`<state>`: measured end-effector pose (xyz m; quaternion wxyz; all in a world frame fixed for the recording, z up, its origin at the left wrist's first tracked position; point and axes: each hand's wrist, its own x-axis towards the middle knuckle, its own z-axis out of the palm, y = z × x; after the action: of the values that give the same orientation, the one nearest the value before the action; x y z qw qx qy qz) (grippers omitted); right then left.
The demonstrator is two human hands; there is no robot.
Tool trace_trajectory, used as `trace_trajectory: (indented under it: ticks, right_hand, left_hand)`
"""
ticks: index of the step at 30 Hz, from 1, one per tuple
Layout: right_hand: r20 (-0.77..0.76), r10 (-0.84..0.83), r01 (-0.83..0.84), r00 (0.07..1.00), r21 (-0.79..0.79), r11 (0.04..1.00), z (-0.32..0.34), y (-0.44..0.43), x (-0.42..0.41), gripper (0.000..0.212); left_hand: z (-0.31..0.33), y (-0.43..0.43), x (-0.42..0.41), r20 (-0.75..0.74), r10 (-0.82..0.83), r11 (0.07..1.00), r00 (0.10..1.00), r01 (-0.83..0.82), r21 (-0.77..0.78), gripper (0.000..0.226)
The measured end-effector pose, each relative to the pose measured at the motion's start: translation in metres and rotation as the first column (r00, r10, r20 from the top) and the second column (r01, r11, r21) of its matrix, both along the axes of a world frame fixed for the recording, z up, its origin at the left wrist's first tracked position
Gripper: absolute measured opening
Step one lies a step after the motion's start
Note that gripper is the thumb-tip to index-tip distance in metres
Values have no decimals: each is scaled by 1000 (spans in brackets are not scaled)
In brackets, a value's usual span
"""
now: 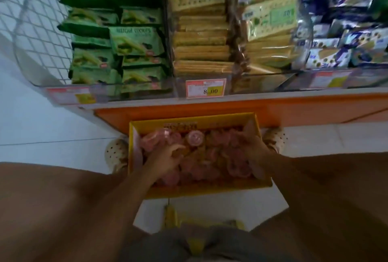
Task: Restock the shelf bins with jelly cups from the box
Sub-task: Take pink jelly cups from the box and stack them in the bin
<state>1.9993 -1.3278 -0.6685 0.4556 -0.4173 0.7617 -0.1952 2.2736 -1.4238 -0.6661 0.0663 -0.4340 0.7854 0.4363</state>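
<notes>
Your left hand and right hand sit in the yellow box, among pink jelly cups. Too blurred to tell whether either grip holds a cup.

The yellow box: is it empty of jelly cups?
No, many pink jelly cups lie heaped inside the yellow box.

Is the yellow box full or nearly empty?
Well filled: pink jelly cups cover the box wall to wall; left hand and right hand reach in.
</notes>
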Motion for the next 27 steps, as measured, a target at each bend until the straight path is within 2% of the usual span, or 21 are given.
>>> trace_trajectory:
  ticks: [3, 5, 7, 11, 15, 18, 21, 24, 27]
  right_hand:
    - [-166, 126, -122, 978, 33, 992, -16, -10, 4, 40]
    - [-325, 263, -275, 908, 11, 961, -28, -19, 7, 48]
    - [-435, 390, -366, 812, 140, 920, -36, -28, 8, 60]
    - [-464, 567, -490, 681, 288, 823, -59, -33, 8, 62]
    - [-447, 611, -450, 653, 419, 788, -64, -41, 14, 62]
    - [-525, 650, -471, 548, 449, 760, -62, -46, 19, 66]
    - [-486, 712, -540, 506, 465, 701, -66, -47, 17, 79]
    - [-496, 655, -538, 571, 377, 754, -68, -38, 8, 76]
    - [-457, 469, -412, 756, 224, 883, -61, -25, 8, 58]
  left_hand:
    - [-15, 1, 6, 23, 44, 999, 999, -45, 24, 40]
    - [-23, 1, 8, 25, 71, 997, 997, -72, 35, 44]
    - [-32, -2, 10, 27, 87, 995, 996, -88, 45, 47]
    - [-40, -6, 13, 4, 97, 993, 995, -97, 70, 50]
    - [-43, -3, 14, -49, 125, 984, 991, -118, 131, 43]
    - [-48, 1, 12, -72, 113, 987, 991, -103, 120, 35]
    - [-55, 2, 10, -39, 74, 995, 997, -71, 72, 27]
    - [-62, 3, 7, -30, 71, 993, 997, -67, 98, 34]
    - [-67, 5, 2, 29, 27, 997, 999, -28, 65, 43]
